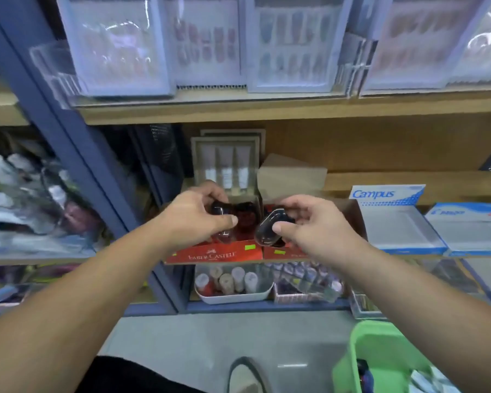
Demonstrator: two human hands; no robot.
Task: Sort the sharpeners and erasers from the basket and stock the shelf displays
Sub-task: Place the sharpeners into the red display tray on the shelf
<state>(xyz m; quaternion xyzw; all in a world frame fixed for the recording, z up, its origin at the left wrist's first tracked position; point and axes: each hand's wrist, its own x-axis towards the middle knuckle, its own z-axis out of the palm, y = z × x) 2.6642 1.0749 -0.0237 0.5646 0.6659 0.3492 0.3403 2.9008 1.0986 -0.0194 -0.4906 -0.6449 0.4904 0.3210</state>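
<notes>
Two red Faber-Castell display boxes stand side by side on the middle shelf, the left box [214,253] and the right box [281,254]. My left hand [194,217] grips a dark sharpener [220,208] over the left box. My right hand [313,222] pinches another sharpener with a clear cap [268,226] above the right box. More dark red sharpeners [245,219] lie inside the left box. The green basket [380,355] sits at the lower right on the floor side, with a few items in it.
Blue and white Campus boxes [391,211] stand on the shelf to the right. Nail sets in clear packs [207,43] fill the upper shelf. A white tub of small bottles [233,282] sits on the lower shelf. A blue shelf post [68,131] runs down the left.
</notes>
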